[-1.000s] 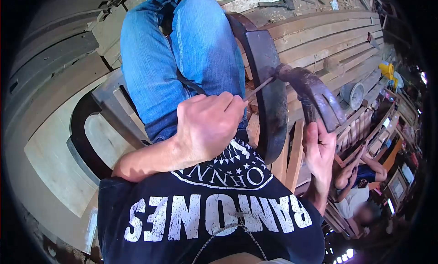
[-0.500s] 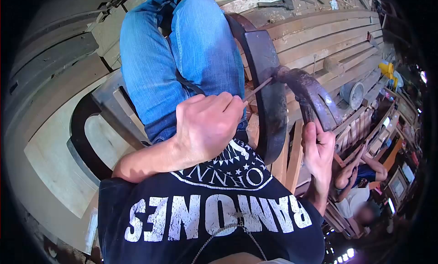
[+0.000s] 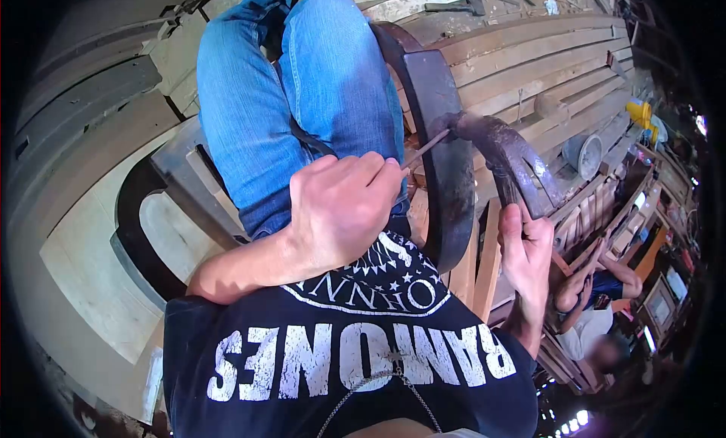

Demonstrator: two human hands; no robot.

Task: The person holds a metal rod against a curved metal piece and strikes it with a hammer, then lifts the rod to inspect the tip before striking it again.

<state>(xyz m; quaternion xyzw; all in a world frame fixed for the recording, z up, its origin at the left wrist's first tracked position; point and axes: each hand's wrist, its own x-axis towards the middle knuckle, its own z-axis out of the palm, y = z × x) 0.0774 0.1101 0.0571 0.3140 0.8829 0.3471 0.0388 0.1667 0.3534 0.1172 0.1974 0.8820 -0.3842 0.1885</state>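
My left hand [image 3: 344, 203] is closed in a fist in front of my lap, around a thin metal rod [image 3: 426, 150]. The rod sticks out to the right over a dark curved armrest [image 3: 454, 203]; its other end is hidden inside or behind my fist. In my right hand [image 3: 527, 249], fingers wrapped around the handle, is a worn claw hammer [image 3: 514, 150]. The hammer's striking face is at the rod's far end, appearing to touch it, and its split claw points down to the right.
Another dark armrest [image 3: 132, 211] curves along my left side. Long wooden boards [image 3: 544, 67] lie to the right, with a bucket [image 3: 584, 156] and a yellow tool [image 3: 640, 114] beyond. A hatchet-like tool [image 3: 457, 7] lies at the top. A person [image 3: 594, 317] sits at the lower right.
Almost nothing differs. The hammer stays by the rod's end with only a very slight shift, and both hands keep their hold.
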